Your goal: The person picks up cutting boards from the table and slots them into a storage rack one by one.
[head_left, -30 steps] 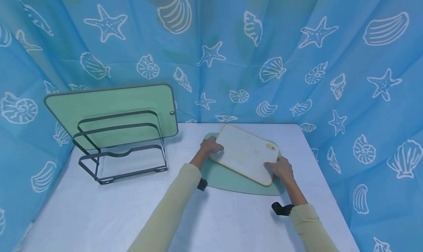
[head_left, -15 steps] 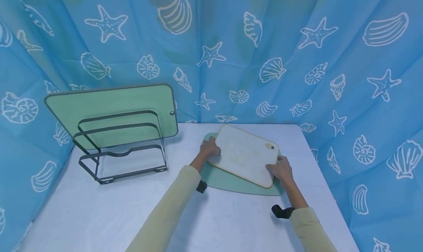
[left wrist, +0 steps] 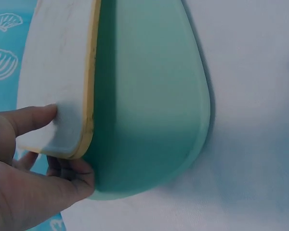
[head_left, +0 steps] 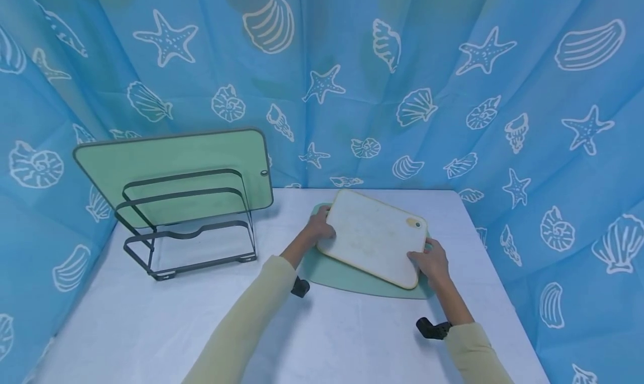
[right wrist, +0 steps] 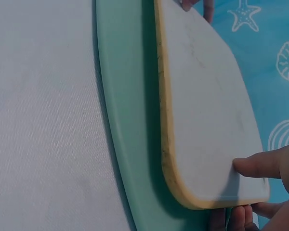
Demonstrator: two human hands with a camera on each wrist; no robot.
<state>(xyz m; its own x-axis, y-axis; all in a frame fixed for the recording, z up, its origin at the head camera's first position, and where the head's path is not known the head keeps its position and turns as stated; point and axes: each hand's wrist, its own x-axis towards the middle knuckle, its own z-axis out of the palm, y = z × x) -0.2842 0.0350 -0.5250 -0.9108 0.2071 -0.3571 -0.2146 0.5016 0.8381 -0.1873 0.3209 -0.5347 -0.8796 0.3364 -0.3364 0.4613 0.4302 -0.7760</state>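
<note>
A white cutting board [head_left: 374,236] with a yellow rim and a hole in one corner lies at a slant over a larger green board [head_left: 347,275]. My left hand [head_left: 319,227] grips its left end, thumb on the white face and fingers curled under the edge in the left wrist view. At the opposite end my right hand [head_left: 431,261] holds it the same way, the thumb [right wrist: 257,165] on top and fingertips below the rim. A dark shadow strip falls on the green board along the white board's near edge.
At the left stands a dark metal rack [head_left: 188,233] with a green dark-rimmed board [head_left: 201,155] leaning upright in it. A white cloth covers the table [head_left: 201,322]. Behind and at both sides hangs a blue curtain [head_left: 342,37] with shell prints.
The white board has shifted slightly toward the person at its right end, with both hands still on it. The left forearm has moved a little to the left.
</note>
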